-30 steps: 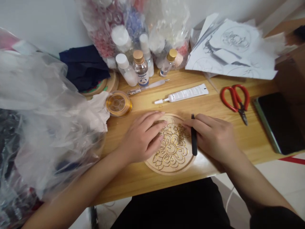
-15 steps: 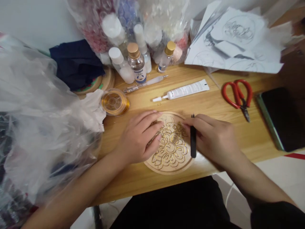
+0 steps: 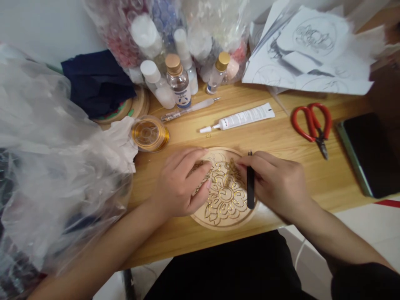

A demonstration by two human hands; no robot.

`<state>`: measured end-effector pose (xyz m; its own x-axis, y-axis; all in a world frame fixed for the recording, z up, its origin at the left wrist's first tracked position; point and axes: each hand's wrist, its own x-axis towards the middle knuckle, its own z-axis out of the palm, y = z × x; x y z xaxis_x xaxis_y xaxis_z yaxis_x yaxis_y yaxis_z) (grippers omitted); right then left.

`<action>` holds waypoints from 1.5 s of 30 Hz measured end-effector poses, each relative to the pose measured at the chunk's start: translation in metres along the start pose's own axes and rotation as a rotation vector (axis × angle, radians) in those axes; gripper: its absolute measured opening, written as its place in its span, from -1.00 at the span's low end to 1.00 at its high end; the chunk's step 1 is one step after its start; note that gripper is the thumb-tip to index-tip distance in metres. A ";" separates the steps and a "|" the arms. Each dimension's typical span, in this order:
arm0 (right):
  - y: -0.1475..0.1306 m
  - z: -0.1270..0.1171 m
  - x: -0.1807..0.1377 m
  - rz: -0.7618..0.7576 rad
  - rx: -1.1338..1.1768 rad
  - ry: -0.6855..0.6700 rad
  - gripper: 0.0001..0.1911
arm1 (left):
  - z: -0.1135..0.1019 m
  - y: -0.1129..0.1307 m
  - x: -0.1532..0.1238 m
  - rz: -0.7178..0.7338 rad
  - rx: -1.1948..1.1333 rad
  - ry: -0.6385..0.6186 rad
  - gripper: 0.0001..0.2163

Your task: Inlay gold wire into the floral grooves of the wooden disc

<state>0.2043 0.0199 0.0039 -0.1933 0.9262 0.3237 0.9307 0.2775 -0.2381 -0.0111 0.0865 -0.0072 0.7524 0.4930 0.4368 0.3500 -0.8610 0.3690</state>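
One camera, worn on the person's head, gave the only view. It looked forward and steeply down at the table (image 3: 184, 135), close enough for both hands (image 3: 183, 183) and the round board (image 3: 225, 193) between them to lie around mid-frame. The forearms (image 3: 121, 239) reached in from the lower left and lower right, the dark-clothed lap (image 3: 225, 271) showed at the bottom, and the wall (image 3: 46, 25) stood at the upper left.

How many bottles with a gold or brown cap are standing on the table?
2: a brown-capped bottle behind the pen, and a gold-capped bottle farther right. Others may be hidden behind them.
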 end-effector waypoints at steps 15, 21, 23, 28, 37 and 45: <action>0.001 0.001 -0.001 0.019 0.012 -0.006 -0.85 | 0.003 0.000 -0.002 0.011 -0.019 -0.012 -0.80; 0.001 0.001 0.000 0.006 0.002 0.003 -0.87 | 0.002 0.000 -0.001 -0.009 0.008 -0.026 -0.81; 0.001 0.001 0.000 0.007 -0.002 0.002 -0.86 | 0.002 0.000 -0.001 -0.003 0.005 -0.035 -0.81; 0.002 0.002 -0.001 0.005 -0.009 0.013 -0.87 | 0.001 0.000 -0.001 0.008 0.005 -0.018 -0.81; 0.002 0.001 0.000 0.004 -0.010 -0.005 -0.87 | 0.000 0.001 0.000 0.004 0.023 -0.014 -0.81; 0.002 0.001 -0.001 -0.005 0.004 -0.006 -0.88 | 0.006 0.000 -0.005 0.002 0.007 -0.012 -0.79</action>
<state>0.2063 0.0202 0.0025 -0.1998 0.9264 0.3191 0.9286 0.2830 -0.2402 -0.0111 0.0832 -0.0141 0.7597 0.4901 0.4275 0.3527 -0.8628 0.3622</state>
